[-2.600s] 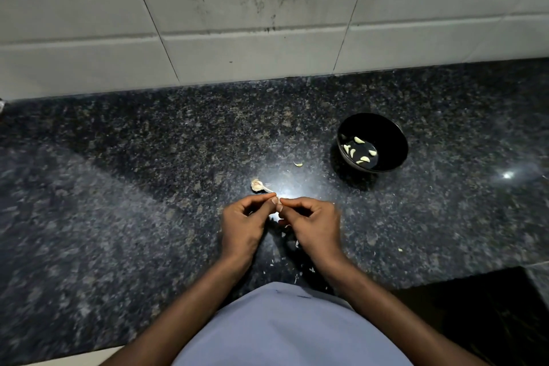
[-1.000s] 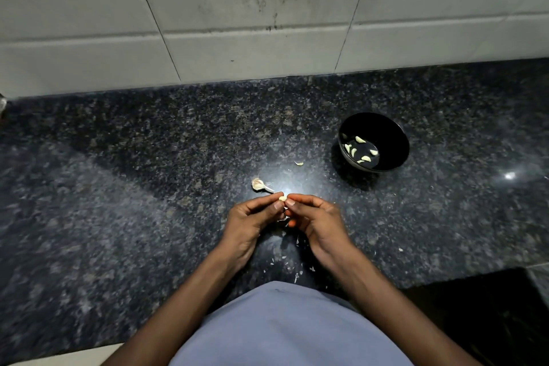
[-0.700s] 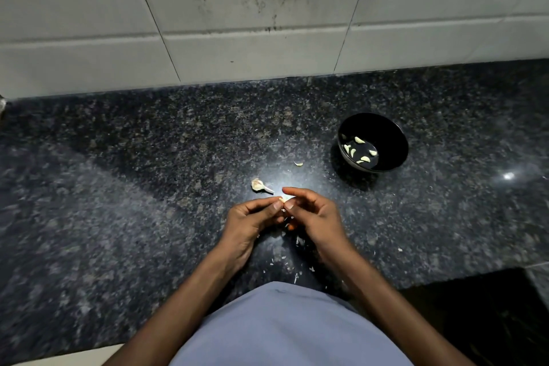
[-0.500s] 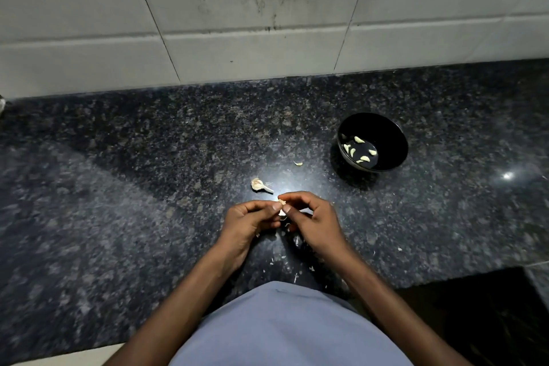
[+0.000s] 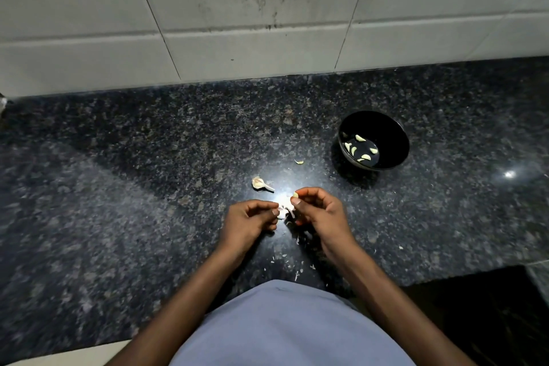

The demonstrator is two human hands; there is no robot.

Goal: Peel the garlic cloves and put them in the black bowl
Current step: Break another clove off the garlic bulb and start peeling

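Your granite counter (image 5: 148, 217) carries the black bowl (image 5: 389, 128) far right, peeled cloves (image 5: 360, 151) inside. Nearer you, your right hand (image 5: 320, 214) pinches a peeled garlic clove (image 5: 295, 194) at thumb and forefinger; your left hand (image 5: 246, 220), just beside it, pinches papery skin (image 5: 282, 212). A garlic remnant (image 5: 259, 183) lies just beyond your left hand.

Dark speckled granite counter (image 5: 118, 187) beneath stained white wall tiles (image 5: 237, 3).
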